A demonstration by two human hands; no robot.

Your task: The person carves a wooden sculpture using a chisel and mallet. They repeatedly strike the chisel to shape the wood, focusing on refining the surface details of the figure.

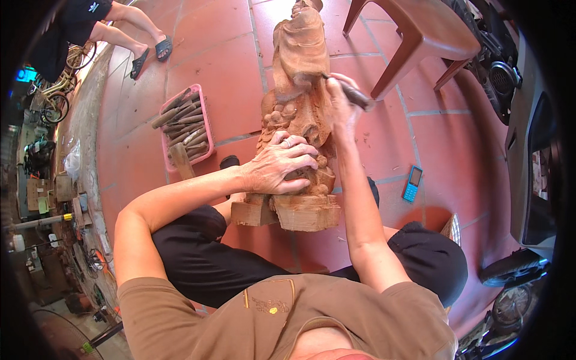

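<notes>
Brown cloth of the person's shirt [240, 324] filled the near edge, and dark trousers [192, 261] spread out beyond it. Between the knees, a carved wooden statue [303, 102] lay lengthwise on the red tiled floor [384, 135], its blocky base toward the person. On its nearer part rested the left hand [279, 165], fingers loosely bent and draped over the carving. Farther along, the right hand [342, 114] had its fingers wrapped around a dark-handled tool [357, 96], which met the statue's right side. A blue phone [411, 183] lay to the right; to the left, a pink basket [209, 129] held wooden-handled tools [189, 127]. Beyond were a brown chair [414, 36] and another person's legs [129, 24] in dark sandals [163, 49].
</notes>
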